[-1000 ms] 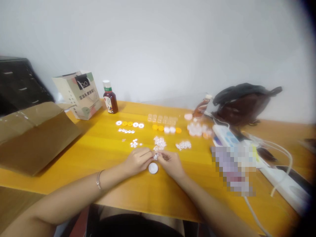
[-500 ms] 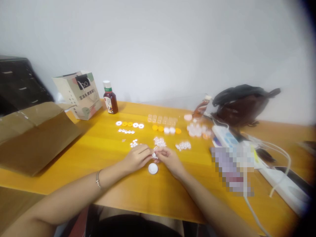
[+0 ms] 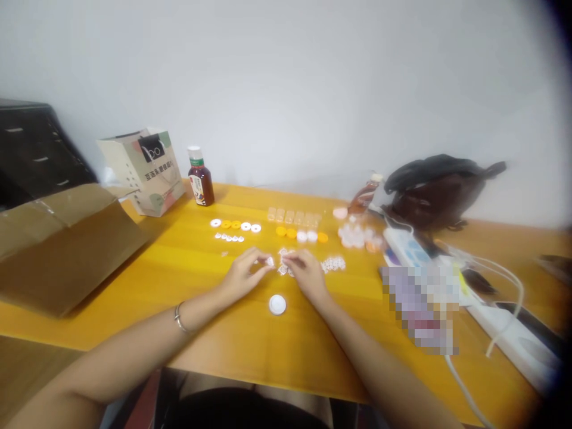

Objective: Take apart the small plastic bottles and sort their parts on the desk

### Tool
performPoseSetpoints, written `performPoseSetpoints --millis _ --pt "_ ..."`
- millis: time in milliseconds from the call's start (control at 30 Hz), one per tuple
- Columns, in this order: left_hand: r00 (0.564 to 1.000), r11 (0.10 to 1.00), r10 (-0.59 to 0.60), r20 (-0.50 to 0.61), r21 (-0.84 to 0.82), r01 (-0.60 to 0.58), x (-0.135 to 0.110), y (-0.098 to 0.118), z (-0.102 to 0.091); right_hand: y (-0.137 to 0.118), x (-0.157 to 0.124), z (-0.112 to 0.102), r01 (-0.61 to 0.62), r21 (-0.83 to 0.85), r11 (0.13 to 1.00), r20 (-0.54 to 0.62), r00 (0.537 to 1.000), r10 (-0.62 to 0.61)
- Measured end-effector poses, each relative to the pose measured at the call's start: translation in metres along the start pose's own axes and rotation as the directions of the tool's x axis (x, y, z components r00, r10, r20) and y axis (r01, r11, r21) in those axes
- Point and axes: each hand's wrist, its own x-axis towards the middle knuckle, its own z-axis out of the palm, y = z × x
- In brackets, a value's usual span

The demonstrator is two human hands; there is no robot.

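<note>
My left hand (image 3: 243, 275) pinches a small white piece (image 3: 270, 261) between thumb and fingertips, above the yellow table. My right hand (image 3: 307, 275) is closed in a pinch over a pile of small white parts (image 3: 283, 253); whatever its fingertips hold is too small and blurred to name. Just in front of both hands lies a round white cap (image 3: 277, 304). To the right of my right hand is a cluster of small white pieces (image 3: 334, 263). My left hand partly covers the white discs behind it.
Rows of white and yellow rings (image 3: 235, 225), yellow and white caps (image 3: 302, 235) and clear pieces (image 3: 295, 218) lie farther back. A dark red bottle (image 3: 201, 182) and paper bag (image 3: 154, 173) stand left, beside a cardboard box (image 3: 71, 244). Power strips (image 3: 513, 339) with cables lie right.
My hands were together over the cap's far side; they have moved apart and away from me. The left carries the small white piece, and the right has gone to the pile.
</note>
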Motion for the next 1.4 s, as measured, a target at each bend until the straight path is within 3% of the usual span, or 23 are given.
performPoseSetpoints --millis 100,233,600,833,1000,1167,1400 --pt "1.000 1.000 -0.009 0.013 -0.007 0.009 0.000 0.002 0.001 0.005 0.003 0.006 0.105 -0.170 0.980 0.033 0.994 -0.100" --pt "0.999 1.000 -0.022 0.041 -0.009 0.023 0.000 0.005 0.001 0.010 0.005 0.006 0.150 -0.322 0.935 0.048 0.989 -0.142" --pt "0.998 0.999 -0.032 0.050 -0.030 0.034 0.000 0.005 0.001 0.017 0.007 0.008 0.123 -0.406 0.905 0.023 0.992 -0.124" --pt "0.994 0.995 -0.062 0.087 -0.078 0.069 0.000 0.007 0.002 0.009 0.006 0.006 0.168 -0.331 0.928 -0.037 0.981 -0.191" --pt "0.976 0.968 -0.147 0.159 -0.180 0.175 0.000 0.012 0.003 0.000 -0.006 0.000 0.285 -0.172 0.943 0.029 0.958 -0.285" --pt "0.930 0.896 -0.216 0.298 -0.318 0.310 0.001 0.017 0.003 -0.010 -0.018 -0.005 0.317 -0.057 0.947 0.087 0.946 -0.312" --pt "0.901 0.752 -0.236 0.364 -0.519 0.406 -0.004 0.016 0.006 -0.017 -0.026 -0.004 0.409 0.044 0.912 0.126 0.903 -0.411"
